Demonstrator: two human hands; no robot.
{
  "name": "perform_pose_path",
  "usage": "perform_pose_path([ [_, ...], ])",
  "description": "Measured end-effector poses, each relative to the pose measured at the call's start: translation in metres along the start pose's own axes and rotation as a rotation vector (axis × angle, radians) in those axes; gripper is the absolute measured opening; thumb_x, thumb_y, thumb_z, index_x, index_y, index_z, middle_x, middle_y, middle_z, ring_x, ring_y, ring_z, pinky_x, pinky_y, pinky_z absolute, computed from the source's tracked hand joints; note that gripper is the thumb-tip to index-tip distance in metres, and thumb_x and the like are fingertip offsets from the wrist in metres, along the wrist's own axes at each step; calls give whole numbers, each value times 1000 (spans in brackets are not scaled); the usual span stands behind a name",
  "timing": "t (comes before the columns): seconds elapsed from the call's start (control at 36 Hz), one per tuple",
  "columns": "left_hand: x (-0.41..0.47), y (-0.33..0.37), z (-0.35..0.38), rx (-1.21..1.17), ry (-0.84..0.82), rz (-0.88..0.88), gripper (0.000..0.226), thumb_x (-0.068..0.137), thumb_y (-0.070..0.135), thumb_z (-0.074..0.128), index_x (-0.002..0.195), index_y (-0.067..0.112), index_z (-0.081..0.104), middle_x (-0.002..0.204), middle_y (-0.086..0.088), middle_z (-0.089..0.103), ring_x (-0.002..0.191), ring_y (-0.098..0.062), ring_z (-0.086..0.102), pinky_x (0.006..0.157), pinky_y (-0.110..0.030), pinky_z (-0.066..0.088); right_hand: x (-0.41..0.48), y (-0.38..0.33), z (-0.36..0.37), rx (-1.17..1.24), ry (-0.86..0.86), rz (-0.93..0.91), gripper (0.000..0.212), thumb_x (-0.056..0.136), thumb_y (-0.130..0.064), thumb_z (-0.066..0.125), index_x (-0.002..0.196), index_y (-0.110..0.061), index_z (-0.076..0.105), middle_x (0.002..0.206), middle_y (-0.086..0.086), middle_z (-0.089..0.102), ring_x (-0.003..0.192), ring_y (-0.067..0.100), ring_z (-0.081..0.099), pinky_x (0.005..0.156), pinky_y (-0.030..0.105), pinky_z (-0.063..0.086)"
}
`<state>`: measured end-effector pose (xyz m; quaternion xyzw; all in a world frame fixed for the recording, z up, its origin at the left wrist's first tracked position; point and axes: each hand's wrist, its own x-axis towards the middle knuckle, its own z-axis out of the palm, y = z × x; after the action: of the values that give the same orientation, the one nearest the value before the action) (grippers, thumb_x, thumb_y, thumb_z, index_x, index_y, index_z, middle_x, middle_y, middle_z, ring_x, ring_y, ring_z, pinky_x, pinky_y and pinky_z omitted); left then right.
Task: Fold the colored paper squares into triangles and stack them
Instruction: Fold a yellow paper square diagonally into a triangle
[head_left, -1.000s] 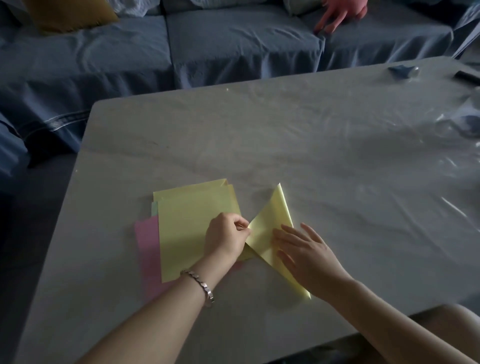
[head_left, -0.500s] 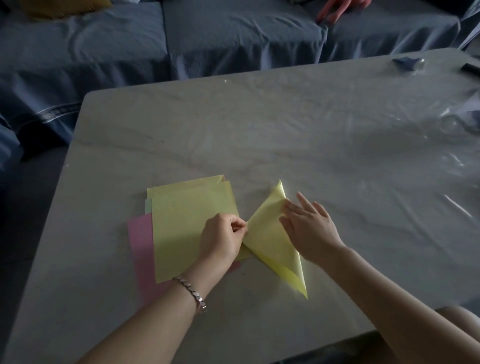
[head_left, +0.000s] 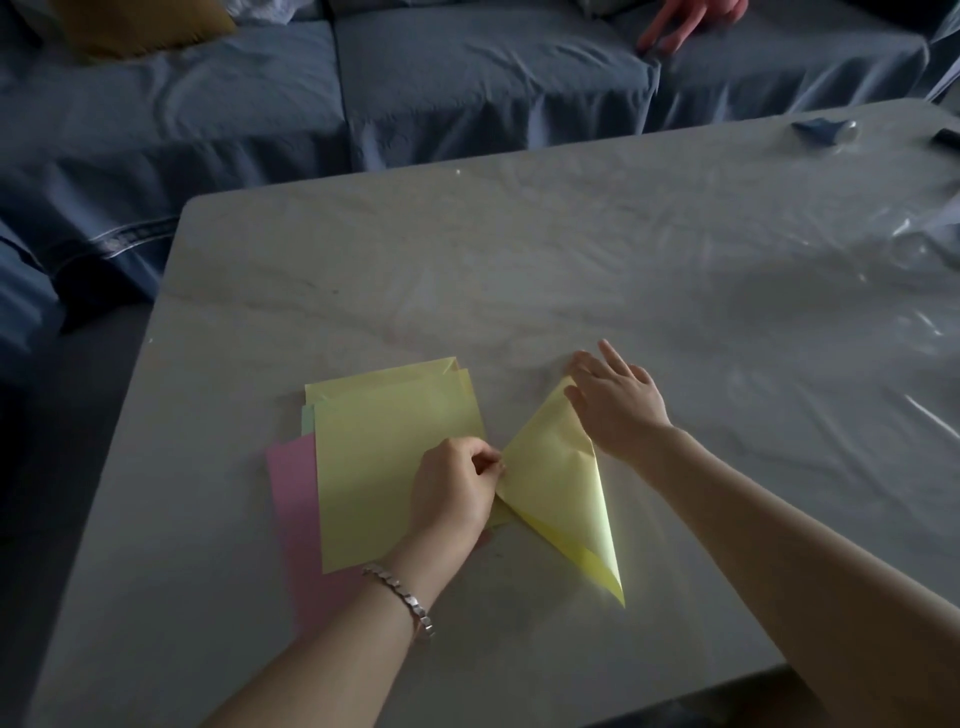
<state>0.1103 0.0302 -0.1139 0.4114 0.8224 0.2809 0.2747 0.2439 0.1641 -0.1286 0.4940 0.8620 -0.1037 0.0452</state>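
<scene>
Dim light. Pale marble-look table (head_left: 571, 260) with rounded corners, under wrinkled clear film (head_left: 909, 312), glossy at the right.

Near edge, centre: yellow triangle (head_left: 556, 493), thin matte paper, folded, long and narrow, near tip sharp. Layers not quite matched: a strip of the lower layer visible along the near-left edge. Slight dent by the right-hand fold.

Left hand (head_left: 457, 488): fingers curled, pinching the triangle's left corner. Metal link bracelet (head_left: 402, 603) on the wrist.

Right hand (head_left: 618, 410): fingers straight and spread, flat on the triangle's far corner.

Just left of the triangle, partly under the left hand: loose pile of flat squares. Yellow sheet (head_left: 384, 457) on top, a second yellow one askew beneath, green sliver (head_left: 307, 420) at the left edge, pink sheet (head_left: 293, 493) jutting out lower left.

Far side: sofa (head_left: 467, 78) in creased blue cloth, mustard cushion (head_left: 140, 23), another hand (head_left: 680, 21) on the seat. Small blue object (head_left: 818, 132) at the far right of the table, unclear.
</scene>
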Motion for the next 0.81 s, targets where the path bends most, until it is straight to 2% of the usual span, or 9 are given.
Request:
perform_pose_path([
  [0.14,1,0,0,0,0,-7,8,81,17,68,87,15,72,87,-1,72,74,-15,63,59,-20,45,-10,7,4,137,-6,-52,50,99,-33,33,146,-20,21,156,-6,6,143,13,-8,113,31,5],
  [0.31,1,1,0,-3,14,-12,7,80,17,68,85,16,73,80,1,69,69,-14,60,56,-20,43,-36,22,8,251,-61,-113,62,88,-43,54,142,-33,26,155,-8,4,142,12,-12,110,26,0],
  [0.44,2,-1,2,-10,23,-12,5,80,17,68,82,16,72,82,0,70,72,-15,62,60,-20,44,-51,33,6,216,-143,-178,84,73,-54,66,142,-37,22,155,-9,3,142,12,-11,112,29,2],
  [0.53,3,-2,3,-13,29,-3,4,80,16,69,82,14,72,83,-1,70,74,-16,63,65,-21,46,-58,34,3,150,-223,-213,97,66,-59,69,144,-36,16,155,-9,-4,141,12,-14,113,30,0],
  [0.69,4,-5,3,-10,26,8,6,80,15,68,85,13,72,86,-2,71,77,-17,63,68,-22,46,-82,32,1,39,-338,-238,125,56,-69,67,147,-25,-7,150,-8,-22,134,10,-28,111,31,-12],
  [0.81,4,-6,4,-13,32,15,7,80,15,68,86,14,72,87,-1,71,80,-17,64,70,-22,47,-103,28,4,-33,-392,-250,136,43,-83,47,143,-20,-20,147,-6,-31,128,12,-37,107,31,-19],
])
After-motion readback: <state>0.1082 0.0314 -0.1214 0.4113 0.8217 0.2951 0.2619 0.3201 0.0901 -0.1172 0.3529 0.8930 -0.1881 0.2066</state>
